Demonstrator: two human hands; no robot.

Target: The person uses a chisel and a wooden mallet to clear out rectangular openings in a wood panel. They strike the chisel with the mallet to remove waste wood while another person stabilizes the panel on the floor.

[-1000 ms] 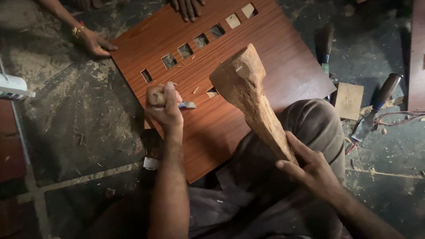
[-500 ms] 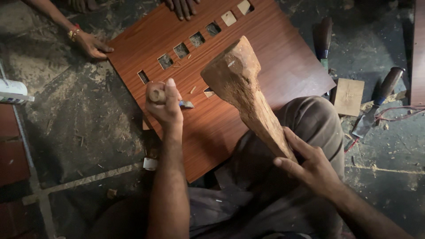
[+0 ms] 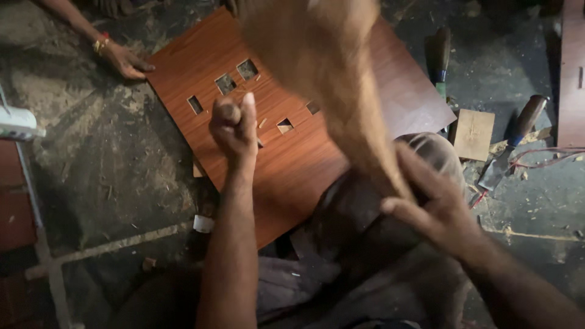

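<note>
My left hand is fisted around a wooden-handled chisel held upright on a reddish-brown laminate board with several small square holes cut in it. My right hand grips the thin end of a rough wooden mallet, which is raised and motion-blurred above the board. The chisel's blade is hidden by my fist. My bent knee rests on the board's near edge.
Another person's hand with a bracelet presses the board's far left corner. Two spare chisels and a small wooden block lie on the dusty floor to the right. A white tube lies at left.
The mallet has swung up higher and toward the camera, now blurred. My left fist with the chisel stays on the board. The view has shifted slightly.
</note>
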